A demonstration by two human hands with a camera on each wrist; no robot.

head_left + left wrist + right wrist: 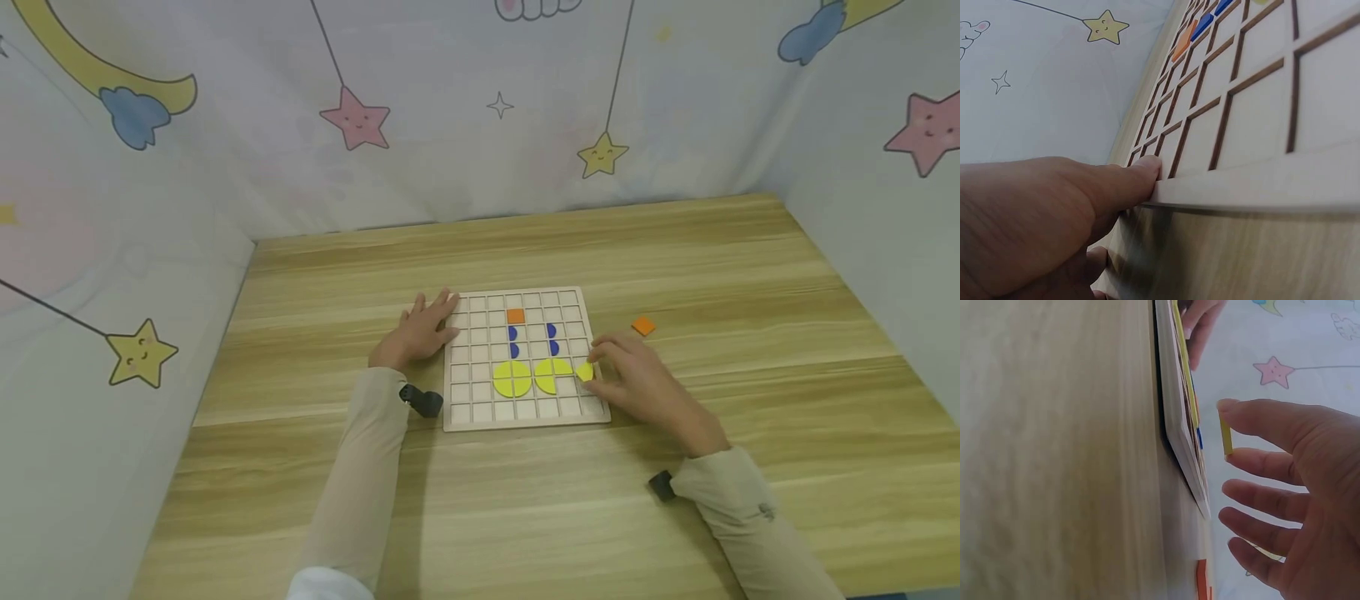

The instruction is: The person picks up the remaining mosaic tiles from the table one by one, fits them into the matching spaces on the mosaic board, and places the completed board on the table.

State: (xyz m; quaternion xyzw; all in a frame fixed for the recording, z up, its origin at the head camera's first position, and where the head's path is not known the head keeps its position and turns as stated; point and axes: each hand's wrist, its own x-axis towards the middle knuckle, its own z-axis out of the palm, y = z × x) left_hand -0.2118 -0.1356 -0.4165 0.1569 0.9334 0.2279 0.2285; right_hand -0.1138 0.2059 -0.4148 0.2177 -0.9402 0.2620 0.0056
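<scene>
A square wooden grid board (480, 413) lies on the table, its cells partly filled with coloured pieces. My left hand (417, 332) rests at the board's left side, and in the left wrist view the thumb (1147, 167) touches its rim. Between thumb and forefinger, my right hand (637, 379) pinches a yellow quarter-circle piece (584, 372) over the board's right edge; the right wrist view shows that piece (1226, 434) edge-on, apart from the board. A full yellow circle (512, 379) and a yellow circle lacking its lower-right quarter (552, 368) sit in the lower rows.
Small blue half-circles (513, 333) stand in two columns above the yellow shapes. One orange square (516, 317) lies in an upper cell. Another orange square (642, 326) is on the wooden table (525, 517), right of the board. A patterned cloth wall (450, 167) encloses the table.
</scene>
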